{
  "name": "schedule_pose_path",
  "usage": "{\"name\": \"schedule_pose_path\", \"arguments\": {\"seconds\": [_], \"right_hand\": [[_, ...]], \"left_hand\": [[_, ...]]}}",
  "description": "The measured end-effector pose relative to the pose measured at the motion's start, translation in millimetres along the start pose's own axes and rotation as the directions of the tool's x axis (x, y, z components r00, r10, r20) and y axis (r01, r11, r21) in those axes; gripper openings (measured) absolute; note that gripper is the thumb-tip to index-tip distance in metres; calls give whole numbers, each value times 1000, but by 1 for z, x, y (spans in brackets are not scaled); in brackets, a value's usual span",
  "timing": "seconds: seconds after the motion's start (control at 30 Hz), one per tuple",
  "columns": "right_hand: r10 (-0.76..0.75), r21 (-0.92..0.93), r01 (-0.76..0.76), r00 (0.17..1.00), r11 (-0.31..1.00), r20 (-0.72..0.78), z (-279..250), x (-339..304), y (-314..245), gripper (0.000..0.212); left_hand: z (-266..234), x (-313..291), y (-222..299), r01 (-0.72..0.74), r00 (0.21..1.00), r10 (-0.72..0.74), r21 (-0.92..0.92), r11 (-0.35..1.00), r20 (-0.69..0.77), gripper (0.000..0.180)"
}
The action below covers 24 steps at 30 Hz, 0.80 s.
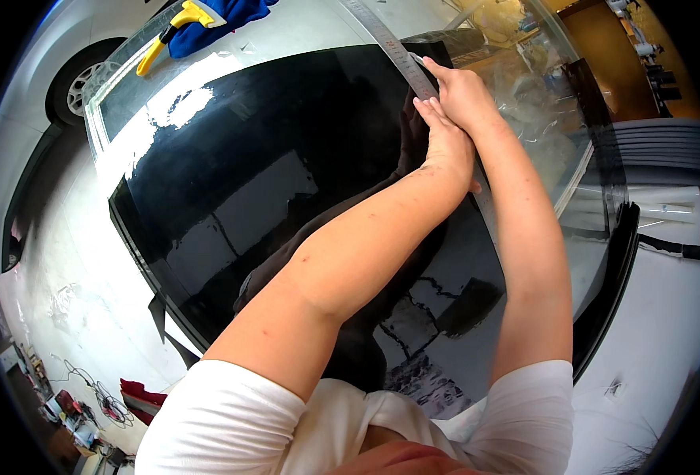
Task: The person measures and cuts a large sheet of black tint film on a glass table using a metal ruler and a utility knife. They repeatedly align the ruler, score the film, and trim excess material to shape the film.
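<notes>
Long silver metal ruler (393,49) slants far-left, left hand (447,146) spread atop, right hand (465,95) pinching slim pale tool (417,59); blue cloth (217,36) leftward.

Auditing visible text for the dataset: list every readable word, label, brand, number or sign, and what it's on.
Ruler: dark scale marks and numbers on bare metal; not copied out here.
Black panel: no readable text.
Scraper: no readable text.
Wheel: any hub marking is too small to read.
Clutter, lower left: too small and blurred.
</notes>
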State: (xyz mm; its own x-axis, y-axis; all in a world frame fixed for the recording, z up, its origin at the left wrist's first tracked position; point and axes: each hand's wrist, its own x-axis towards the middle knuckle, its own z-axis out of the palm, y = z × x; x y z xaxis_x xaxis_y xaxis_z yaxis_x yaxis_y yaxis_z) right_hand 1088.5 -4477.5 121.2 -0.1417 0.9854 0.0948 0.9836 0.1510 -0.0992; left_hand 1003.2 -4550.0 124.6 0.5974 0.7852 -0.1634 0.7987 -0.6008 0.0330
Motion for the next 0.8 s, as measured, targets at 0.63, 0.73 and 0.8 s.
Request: {"name": "schedule_pose_path", "arguments": {"seconds": [0.63,0.73,0.8], "right_hand": [[-38,110,27,994,994,99,-21,-77,34,48],[-19,105,8,994,994,104,-23,-95,38,50],[-12,86,4,995,996,98,-21,-110,45,51]], "left_hand": [[3,-5,-7,58,996,-61,-43,997,-60,119],[2,-1,-6,58,997,-59,-20,998,-50,119],[1,3,-4,44,999,-44,18,999,-25,118]]}}
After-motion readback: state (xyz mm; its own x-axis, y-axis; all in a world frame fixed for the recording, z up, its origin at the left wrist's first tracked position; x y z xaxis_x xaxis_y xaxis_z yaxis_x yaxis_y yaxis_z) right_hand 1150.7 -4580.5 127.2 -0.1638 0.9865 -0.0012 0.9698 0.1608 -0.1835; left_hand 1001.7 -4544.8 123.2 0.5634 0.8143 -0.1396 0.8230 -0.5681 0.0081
